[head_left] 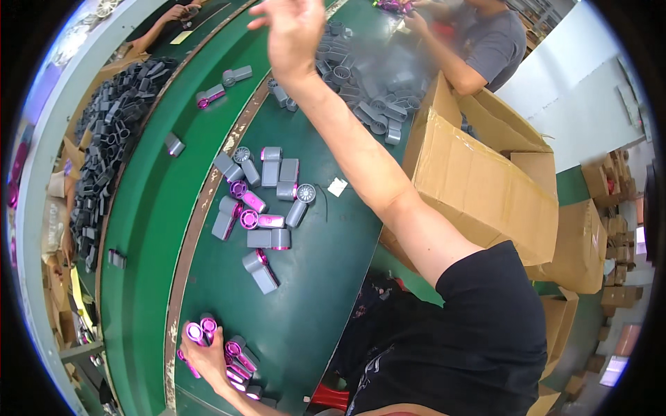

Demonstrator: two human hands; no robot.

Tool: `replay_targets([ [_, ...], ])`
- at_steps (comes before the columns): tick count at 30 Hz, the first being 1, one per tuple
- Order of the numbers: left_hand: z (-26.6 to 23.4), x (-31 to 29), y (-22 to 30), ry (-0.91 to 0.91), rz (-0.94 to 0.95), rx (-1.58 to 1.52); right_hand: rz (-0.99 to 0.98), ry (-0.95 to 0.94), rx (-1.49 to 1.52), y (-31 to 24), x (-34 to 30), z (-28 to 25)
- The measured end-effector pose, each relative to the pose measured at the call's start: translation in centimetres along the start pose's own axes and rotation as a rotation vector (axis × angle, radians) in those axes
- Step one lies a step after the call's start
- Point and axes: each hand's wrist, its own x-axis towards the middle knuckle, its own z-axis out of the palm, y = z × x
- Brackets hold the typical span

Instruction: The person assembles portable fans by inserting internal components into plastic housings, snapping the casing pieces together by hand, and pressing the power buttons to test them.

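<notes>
The left hand (201, 353) pinches a magenta-and-grey part (198, 333) by the tabletop (312, 277) edge — better keep it steady. The right hand (295, 31), fingers spread and empty, should drop squarely onto the grey housings (361, 90).

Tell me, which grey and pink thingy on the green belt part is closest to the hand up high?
The pair member with the grey round end, lying right of its pink-ended neighbour. It sits nearest the raised right hand; the lone grey piece lies farther down the belt.

I see a long green counter (305, 305) beside a green conveyor belt (142, 229), large open brown cardboard boxes (479, 187) on my right, and a pale floor (590, 111) beyond.
</notes>
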Motion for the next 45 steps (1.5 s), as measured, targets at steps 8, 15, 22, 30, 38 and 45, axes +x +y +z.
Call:
replay_targets([
  [8,-7.2,2.7,-1.9,-0.245,-0.077,-0.011,-0.277,-0.811,-0.468,12.6,-8.8,7.4],
  [15,-4.9,22.1,-8.5,0.035,0.022,0.155,-0.287,-1.583,-0.951,22.1,-14.1,11.6],
  [22,-0.5,36.2,-25.7,-0.026,-0.052,0.093,-0.52,-1.883,-0.848,28.4,-19.1,15.5],
  [30,4.0,42.2,-32.9,0.285,0.128,0.224,-0.494,-1.729,-0.928,29.9,-18.0,15.2],
  [38,5.2,36.7,-21.0,-0.042,-0.096,-0.806,0.105,-1.532,-0.773,20.5,-17.0,12.6],
  [45,0.6,20.7,6.2,-0.067,-0.106,-1.34,0.977,-1.023,0.055,8.5,-19.8,11.5],
])
